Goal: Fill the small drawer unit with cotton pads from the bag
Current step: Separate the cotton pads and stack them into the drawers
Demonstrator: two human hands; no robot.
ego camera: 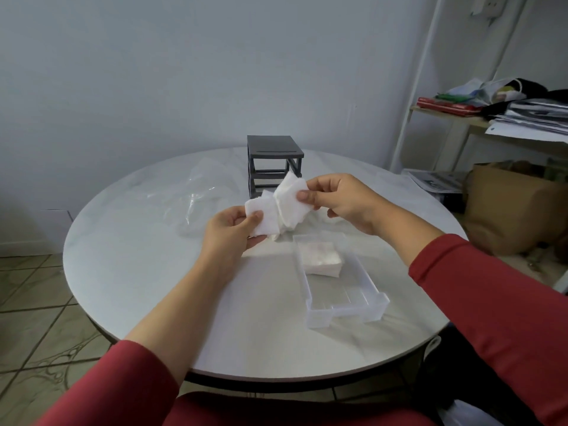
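Both hands hold a loose, fanned bunch of white square cotton pads [282,207] above the round white desk [153,272]. The left hand [233,229] pinches the lower corner, and the right hand [341,201] closes its fingers [304,196] on the upper edge. The step looks like squaring the bunch. At five o'clock from the hands lies the clear plastic drawer [347,315], with a white pad stack [321,261] at its far end. The dark grey drawer frame [273,149] stands at twelve o'clock and the crumpled clear bag [196,192] at ten. The next move is probably to align the pads and lower them into the drawer's bare near half.
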